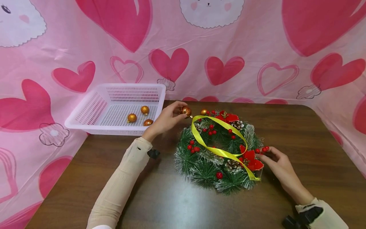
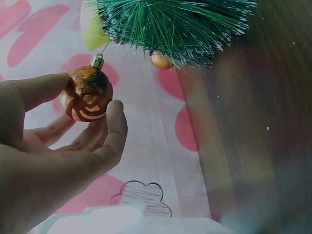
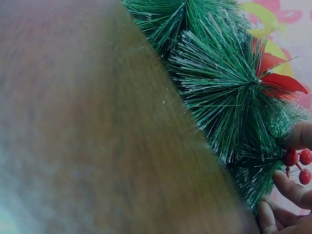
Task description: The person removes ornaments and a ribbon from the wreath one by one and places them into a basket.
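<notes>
A green pine wreath (image 1: 220,152) with red flowers, berries, pine cones and a yellow ribbon (image 1: 217,140) lies on the brown table (image 1: 300,133). My left hand (image 1: 168,119) pinches a shiny gold bauble (image 1: 186,111) by the wreath's far left edge; in the left wrist view the bauble (image 2: 87,92) sits between thumb and fingertips, its hook toward the needles (image 2: 170,24). Another gold bauble (image 1: 204,112) hangs on the wreath. My right hand (image 1: 274,157) holds the wreath's right edge, fingers (image 3: 297,136) around a red berry sprig (image 3: 298,163).
A white plastic basket (image 1: 85,117) stands at the table's far left corner with three gold baubles (image 1: 140,116) inside. A pink heart-print cloth (image 1: 257,47) hangs behind and drapes both sides. Bare wood lies near me and to the right.
</notes>
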`<state>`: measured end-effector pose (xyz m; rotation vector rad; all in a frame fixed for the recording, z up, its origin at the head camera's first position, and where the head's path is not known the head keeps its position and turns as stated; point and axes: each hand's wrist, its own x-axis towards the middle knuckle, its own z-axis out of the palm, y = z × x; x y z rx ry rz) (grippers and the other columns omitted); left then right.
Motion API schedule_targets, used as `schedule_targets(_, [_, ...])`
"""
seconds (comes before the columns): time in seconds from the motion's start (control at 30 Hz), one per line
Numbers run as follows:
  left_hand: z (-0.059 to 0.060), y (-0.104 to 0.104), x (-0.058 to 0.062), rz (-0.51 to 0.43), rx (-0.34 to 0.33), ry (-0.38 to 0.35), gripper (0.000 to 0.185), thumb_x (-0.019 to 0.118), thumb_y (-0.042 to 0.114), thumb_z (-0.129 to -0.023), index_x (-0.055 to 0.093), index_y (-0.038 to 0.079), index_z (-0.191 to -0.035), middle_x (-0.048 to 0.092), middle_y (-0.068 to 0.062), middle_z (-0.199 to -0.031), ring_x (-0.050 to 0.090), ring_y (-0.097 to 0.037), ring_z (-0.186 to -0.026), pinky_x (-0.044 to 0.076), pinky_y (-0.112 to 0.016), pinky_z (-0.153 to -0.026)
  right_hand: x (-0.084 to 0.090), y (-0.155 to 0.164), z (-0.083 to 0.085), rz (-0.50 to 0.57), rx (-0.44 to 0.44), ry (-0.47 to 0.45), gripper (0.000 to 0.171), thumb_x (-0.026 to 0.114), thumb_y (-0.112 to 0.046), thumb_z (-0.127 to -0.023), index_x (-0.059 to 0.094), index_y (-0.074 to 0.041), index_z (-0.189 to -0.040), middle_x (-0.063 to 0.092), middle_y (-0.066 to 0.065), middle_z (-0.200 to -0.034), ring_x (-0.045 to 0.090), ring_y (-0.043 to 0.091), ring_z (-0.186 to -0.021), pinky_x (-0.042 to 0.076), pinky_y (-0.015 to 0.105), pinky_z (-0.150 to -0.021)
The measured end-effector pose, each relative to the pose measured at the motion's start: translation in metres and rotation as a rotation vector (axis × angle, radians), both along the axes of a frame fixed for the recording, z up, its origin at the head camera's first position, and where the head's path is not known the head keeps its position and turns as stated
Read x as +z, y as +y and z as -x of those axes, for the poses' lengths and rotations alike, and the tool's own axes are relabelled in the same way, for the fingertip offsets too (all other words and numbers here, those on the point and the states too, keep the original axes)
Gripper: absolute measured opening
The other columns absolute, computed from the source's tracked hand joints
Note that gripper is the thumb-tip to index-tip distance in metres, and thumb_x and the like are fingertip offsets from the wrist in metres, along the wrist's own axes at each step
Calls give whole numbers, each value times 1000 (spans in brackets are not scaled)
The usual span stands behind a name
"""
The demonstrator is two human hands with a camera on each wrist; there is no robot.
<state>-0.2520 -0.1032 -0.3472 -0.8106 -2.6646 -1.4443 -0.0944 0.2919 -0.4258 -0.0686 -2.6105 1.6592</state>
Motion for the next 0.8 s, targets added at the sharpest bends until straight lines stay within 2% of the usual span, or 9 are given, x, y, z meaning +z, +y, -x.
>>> schedule_targets(0.2, [0,0,2,-18,-4,-4,41,67,12,-96,55,3,-134,63,-14,-120,64,-29,-110,51,-40,-95,0,0,0,-2,-1,-3,30,66,-26,-97,61,1,-110,64,-13,-103,60,1,-93,49,14,-77])
schedule_targets(0.8, [-2,-6,10,-29,18,31,40,66,9,-96,54,2,-134,62,-15,-121,63,-28,-110,50,-40,-97,1,-1,-1,12,-1,9,28,67,-25,-97,61,1,-107,64,-12,-101,61,2,-91,50,14,-77])
